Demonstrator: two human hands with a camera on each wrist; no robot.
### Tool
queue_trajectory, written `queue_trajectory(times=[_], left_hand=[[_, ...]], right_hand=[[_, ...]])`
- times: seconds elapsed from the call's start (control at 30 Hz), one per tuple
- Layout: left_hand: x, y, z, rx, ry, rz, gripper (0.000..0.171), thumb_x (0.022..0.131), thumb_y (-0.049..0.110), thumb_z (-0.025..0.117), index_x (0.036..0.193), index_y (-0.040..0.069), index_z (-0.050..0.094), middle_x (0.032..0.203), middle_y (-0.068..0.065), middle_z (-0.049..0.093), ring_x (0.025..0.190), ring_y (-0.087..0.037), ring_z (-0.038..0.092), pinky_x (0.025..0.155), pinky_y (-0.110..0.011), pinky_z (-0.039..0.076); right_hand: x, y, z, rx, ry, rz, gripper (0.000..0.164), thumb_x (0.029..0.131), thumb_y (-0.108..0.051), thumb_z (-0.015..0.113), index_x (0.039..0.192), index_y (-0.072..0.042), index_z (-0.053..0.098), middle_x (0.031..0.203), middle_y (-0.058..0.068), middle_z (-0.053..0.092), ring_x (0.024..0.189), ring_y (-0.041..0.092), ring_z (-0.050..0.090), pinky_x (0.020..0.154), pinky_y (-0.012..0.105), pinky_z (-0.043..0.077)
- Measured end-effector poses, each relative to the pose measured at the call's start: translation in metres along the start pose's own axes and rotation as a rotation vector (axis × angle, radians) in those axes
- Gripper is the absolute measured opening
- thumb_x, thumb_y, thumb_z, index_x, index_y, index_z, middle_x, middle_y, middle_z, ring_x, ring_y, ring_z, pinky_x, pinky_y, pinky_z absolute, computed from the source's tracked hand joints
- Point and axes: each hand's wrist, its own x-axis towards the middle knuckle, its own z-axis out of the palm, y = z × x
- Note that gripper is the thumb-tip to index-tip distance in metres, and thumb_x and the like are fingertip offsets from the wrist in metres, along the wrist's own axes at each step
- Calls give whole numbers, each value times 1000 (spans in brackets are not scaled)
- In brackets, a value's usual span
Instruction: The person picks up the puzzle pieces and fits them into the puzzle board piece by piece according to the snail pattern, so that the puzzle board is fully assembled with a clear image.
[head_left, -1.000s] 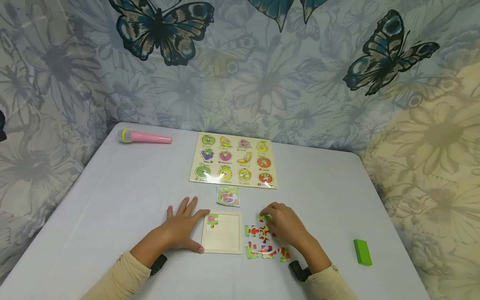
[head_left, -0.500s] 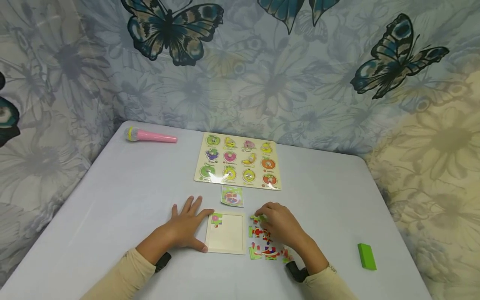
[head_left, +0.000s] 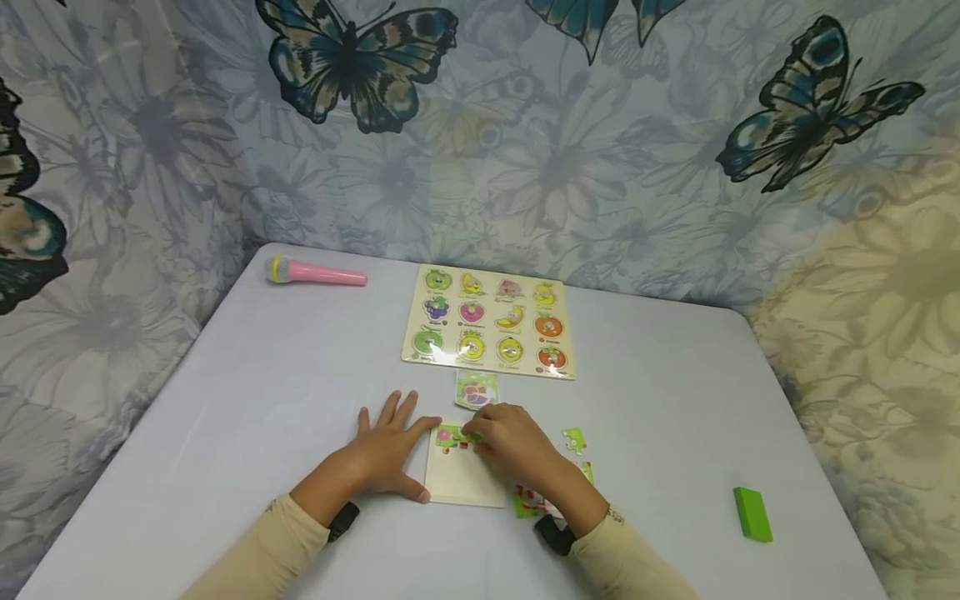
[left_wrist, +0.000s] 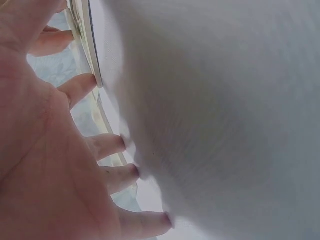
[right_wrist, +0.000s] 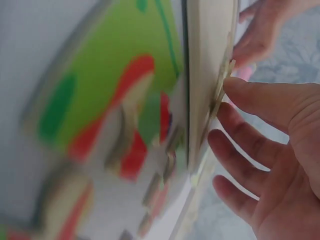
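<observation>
Puzzle piece [head_left: 476, 437], brought across to tray [head_left: 461, 482], right hand [head_left: 517, 442] pinching it

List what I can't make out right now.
Head: right hand hides part of the pinched puzzle piece.
Head: right forearm covers some loose pieces.
Head: fruit board captions are too small.
Left wrist: top edge cuts off the puzzle tray.
Right wrist: blur hides loose pieces' finer detail.

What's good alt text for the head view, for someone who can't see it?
A person's right hand pinches a puzzle piece at a square tray, while the spread left hand touches the tray's left edge. Loose pieces lie to its right on a white table, a fruit board beyond.
</observation>
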Motion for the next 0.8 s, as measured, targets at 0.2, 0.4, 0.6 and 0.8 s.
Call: queue_trajectory(times=[0.2, 0.4, 0.6, 0.8], left_hand=[[5, 6, -2, 13, -4, 14, 102, 60, 56, 86, 146, 25, 41, 160, -21, 13, 147, -44, 4, 104, -77, 10], [9, 10, -4, 26, -10, 24, 102, 60, 56, 86, 146, 25, 40, 160, -21, 12, 147, -44, 4, 104, -77, 10], [9, 11, -3, 23, -8, 33, 102, 60, 56, 86, 146, 24, 41, 160, -22, 13, 147, -45, 4, 104, -77, 10], [1, 6, 2, -7, 8, 9, 103, 58, 54, 88, 145, 23, 43, 159, -23, 14, 146, -47, 7, 102, -79, 10]], right_hand=[[-3, 0, 2, -65, 10, 31, 22, 80, -14, 80, 101, -17, 75, 98, -4, 67, 95, 16, 62, 95, 40, 48], [-6, 1, 0, -78, 31, 47, 23, 78, -15, 81, 101, -18, 76, 96, -4, 67, 94, 15, 62, 93, 40, 49], [-10, 3, -7, -24, -13, 53, 22, 80, -15, 79, 102, -17, 76, 99, -3, 70, 99, 17, 63, 95, 41, 46], [-18, 11, -17, 90, -43, 55, 23, 85, -19, 75, 107, -15, 73, 107, -3, 72, 108, 18, 63, 98, 43, 45]])
